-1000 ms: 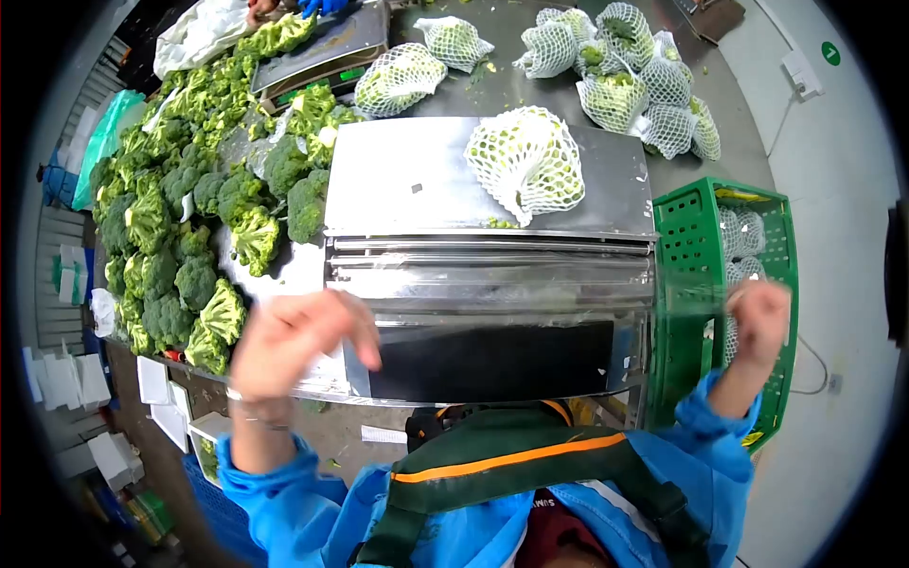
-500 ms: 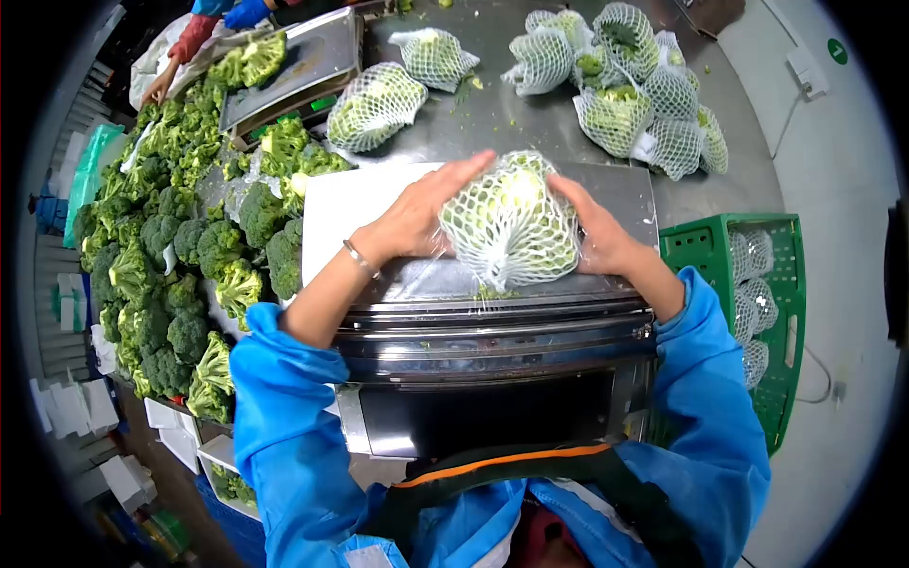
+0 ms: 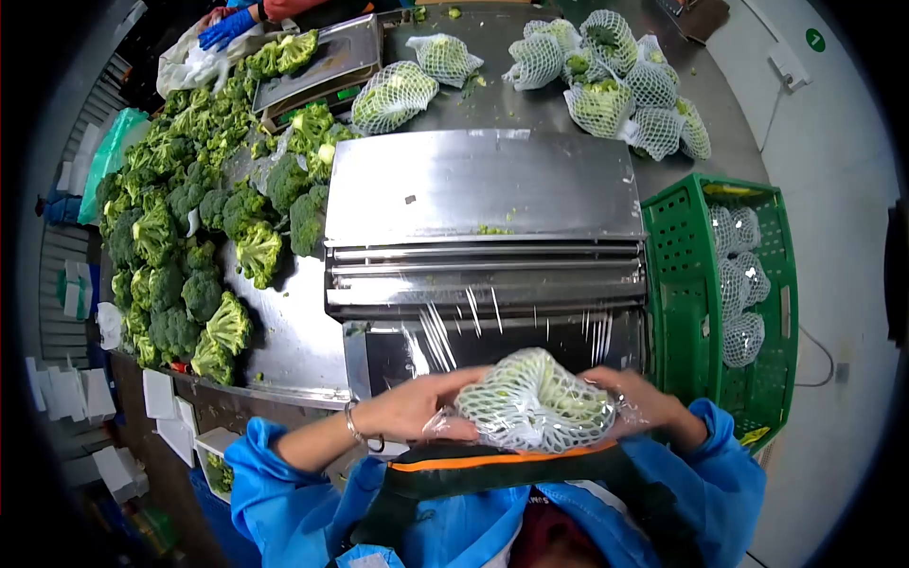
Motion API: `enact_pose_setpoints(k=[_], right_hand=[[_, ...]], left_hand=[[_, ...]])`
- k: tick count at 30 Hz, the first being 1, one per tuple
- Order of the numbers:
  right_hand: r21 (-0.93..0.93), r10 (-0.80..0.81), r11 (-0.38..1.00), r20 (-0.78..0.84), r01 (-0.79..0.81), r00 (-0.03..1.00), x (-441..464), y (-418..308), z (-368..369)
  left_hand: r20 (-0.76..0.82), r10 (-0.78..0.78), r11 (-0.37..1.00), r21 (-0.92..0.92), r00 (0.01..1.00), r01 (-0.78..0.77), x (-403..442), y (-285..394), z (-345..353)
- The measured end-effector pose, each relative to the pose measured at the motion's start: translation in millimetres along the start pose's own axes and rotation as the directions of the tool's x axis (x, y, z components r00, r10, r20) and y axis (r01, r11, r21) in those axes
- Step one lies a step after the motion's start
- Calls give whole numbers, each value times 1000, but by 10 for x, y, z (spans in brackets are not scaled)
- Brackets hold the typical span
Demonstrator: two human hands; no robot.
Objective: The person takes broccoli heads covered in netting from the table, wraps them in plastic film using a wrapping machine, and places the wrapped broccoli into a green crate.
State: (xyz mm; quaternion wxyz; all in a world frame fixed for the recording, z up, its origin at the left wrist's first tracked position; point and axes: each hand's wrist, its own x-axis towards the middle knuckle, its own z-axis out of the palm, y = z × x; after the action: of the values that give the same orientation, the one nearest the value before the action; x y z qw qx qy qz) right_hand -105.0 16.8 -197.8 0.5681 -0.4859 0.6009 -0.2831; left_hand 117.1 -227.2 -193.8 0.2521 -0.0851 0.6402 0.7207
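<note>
The table [image 3: 295, 327] is bearing the wrapper [image 3: 483, 185], and a green crate [image 3: 682, 284] is standing just beside it. Film [image 3: 436, 338] is stretching across the wrapper's front. Near the person, the left hand [image 3: 417, 409] and right hand [image 3: 644, 402], half curled, are gripping the netted broccoli [image 3: 535, 396] from opposite sides.

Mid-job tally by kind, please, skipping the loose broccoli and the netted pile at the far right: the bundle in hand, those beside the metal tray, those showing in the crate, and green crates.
Held bundle: 1
Netted bundles beside the metal tray: 2
Crated bundles showing: 5
Green crate: 1
Total: 9
</note>
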Motion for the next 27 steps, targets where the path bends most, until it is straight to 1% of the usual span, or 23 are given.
enact_pose_setpoints(k=[1,2,3,4,5,6,7,8,9,10,11,12,13,14,16,18,20,21,22,23,24,25,27], right_hand=[[190,89,978,8,-89,996,-96,102,135],[371,174,912,32,-174,984,-166,199,228],[611,324,725,104,-318,940,-186,222,239],[784,439,454,217,-423,872,-210,252,258],[960,-79,-196,187,-199,979,-213,618,365],[972,-106,-222,59,-81,993,-188,547,453],[984,19,153,-96,92,995,-158,554,564],[829,72,520,-283,206,956,-108,604,700],[543,146,812,-546,215,825,35,688,870],[485,284,851,-749,203,598,123,720,1001],[523,348,812,-790,260,505,164,692,1032],[551,414,772,-814,316,408,225,658,998],[675,577,644,-738,361,351,262,430,896],[747,621,423,-651,514,436,204,479,809],[811,656,169,-517,560,550,-30,374,672],[834,614,-90,-384,544,690,-323,530,697],[846,640,-30,-393,532,661,-470,1259,1096],[890,670,285,-451,357,590,-371,1562,1358],[820,655,559,-527,122,542,-164,1831,1596],[646,605,751,-592,-136,532,-1,1950,1797],[395,552,832,-652,-389,519,200,1959,1950],[426,573,819,-601,-383,557,120,1923,1992],[621,601,741,-443,-256,665,-13,1562,1869]], left_hand=[[5,-96,956,-277,995,94,-60,-123,112],[36,-187,830,-529,982,177,-102,-305,197],[81,-50,522,-848,995,95,-145,-614,210],[31,99,262,-965,995,4,-174,-610,257],[-94,9,459,-884,995,-88,-181,-671,324],[-238,-51,642,-752,970,-150,-163,-741,389],[-407,-144,796,-590,902,-139,-87,-742,473],[-522,-276,789,-602,807,-119,6,-754,520],[-604,-203,813,-542,771,-211,65,-812,540],[-676,-129,831,-473,725,-293,105,-830,544],[-790,-1,957,-179,613,-229,131,-746,529],[-871,109,993,78,478,-84,176,-808,471],[-916,26,980,-56,401,-190,162,-773,403],[-941,-76,938,-179,328,-297,123,-746,344],[-889,-246,633,-449,386,-631,10,-841,307],[-772,-428,363,-623,470,-693,-208,-1107,474],[-629,-632,219,-706,453,-673,-350,-1557,723],[-566,-699,316,-793,438,-520,-351,-1834,865],[-551,-718,431,-832,425,-350,-175,-2004,1044],[-582,-596,598,-782,554,-178,31,-2118,1158],[-656,-581,744,-668,481,-12,302,-2029,1132],[-699,-288,929,-369,654,14,385,-1881,1117],[-535,-228,816,-561,814,-140,533,-2115,1240]])
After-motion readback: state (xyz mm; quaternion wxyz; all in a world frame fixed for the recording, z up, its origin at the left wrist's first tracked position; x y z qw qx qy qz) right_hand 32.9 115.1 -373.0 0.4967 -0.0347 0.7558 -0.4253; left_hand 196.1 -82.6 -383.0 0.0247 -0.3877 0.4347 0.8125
